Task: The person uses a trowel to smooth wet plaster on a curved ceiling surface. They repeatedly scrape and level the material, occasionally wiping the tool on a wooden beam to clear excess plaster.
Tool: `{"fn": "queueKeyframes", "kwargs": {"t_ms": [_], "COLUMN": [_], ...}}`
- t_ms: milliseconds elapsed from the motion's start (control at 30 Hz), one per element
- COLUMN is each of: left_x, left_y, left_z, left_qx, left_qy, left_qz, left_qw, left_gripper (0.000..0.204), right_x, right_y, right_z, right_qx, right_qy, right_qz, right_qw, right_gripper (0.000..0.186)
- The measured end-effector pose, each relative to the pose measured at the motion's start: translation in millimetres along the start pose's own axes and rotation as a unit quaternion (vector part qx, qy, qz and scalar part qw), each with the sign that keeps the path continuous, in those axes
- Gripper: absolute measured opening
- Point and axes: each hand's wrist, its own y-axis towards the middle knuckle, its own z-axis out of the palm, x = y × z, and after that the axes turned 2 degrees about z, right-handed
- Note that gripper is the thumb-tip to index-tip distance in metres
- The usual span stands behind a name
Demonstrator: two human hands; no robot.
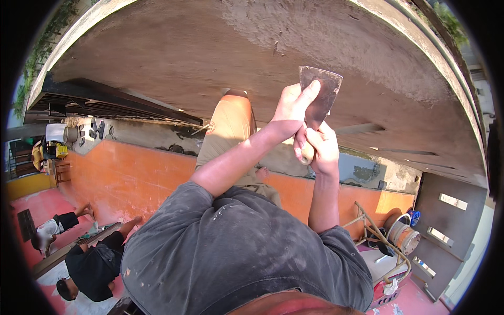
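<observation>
A scraper with a broad, dark, worn metal blade (326,89) and a short pale handle (307,153) is held in front of a brown-grey rough wall surface (173,47). My left hand (292,107) is closed on the blade's left edge, its thumb pressed flat on the blade face. Around the handle my right hand (326,148) is closed, just below the blade. The blade's wide end points away from me, and no contact with the wall can be made out. Part of the handle is hidden by fingers.
Below lies an orange floor (131,168). Two people (94,268) are at the lower left on a pink area. At the right stand a bucket (405,239) and a metal tube frame (379,236). Several sandals (94,128) lie at the left. Lighter plaster (336,37) covers part of the wall.
</observation>
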Motion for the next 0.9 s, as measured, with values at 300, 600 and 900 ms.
{"fn": "queueKeyframes", "kwargs": {"t_ms": [300, 600, 900], "left_x": [16.5, 6.7, -14.6], "left_y": [19.5, 19.9, 14.0], "left_z": [10.0, 16.5, 3.1], "left_qx": [-0.026, -0.084, -0.062], "left_qy": [-0.148, -0.161, -0.129], "left_qz": [0.021, 0.032, 0.023], "left_qw": [0.989, 0.983, 0.989], "left_gripper": [0.043, 0.046, 0.049], "right_x": [23.1, 33.2, 31.1], "right_y": [12.0, 19.2, 21.6], "right_z": [-13.5, -11.2, 16.6], "right_qx": [0.005, -0.008, -0.011], "right_qy": [0.023, -0.034, -0.035], "right_qz": [0.073, 0.086, 0.066], "right_qw": [0.997, 0.996, 0.997], "right_gripper": [0.005, 0.01, 0.016]}}
